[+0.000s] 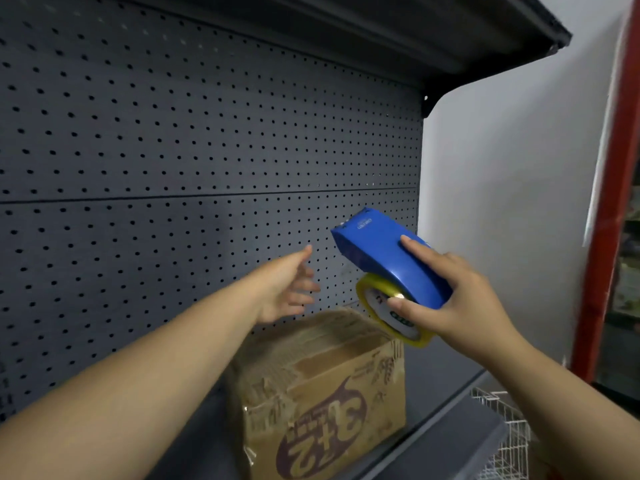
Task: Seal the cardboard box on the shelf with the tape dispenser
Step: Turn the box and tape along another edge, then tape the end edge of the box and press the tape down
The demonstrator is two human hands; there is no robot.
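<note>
A brown cardboard box (322,386) with dark printed lettering stands on the dark shelf (446,379), its top flaps folded down. My right hand (446,299) grips a blue tape dispenser (388,258) holding a yellowish roll of tape (391,311), raised above the box's right rear corner. My left hand (287,289) hovers with fingers spread above the box's rear left side, touching nothing.
A dark pegboard back panel (173,168) rises behind the box. Another shelf (415,39) overhangs above. A white wall (502,202) and a red post (609,202) stand at the right. A white wire basket (502,434) sits at the lower right.
</note>
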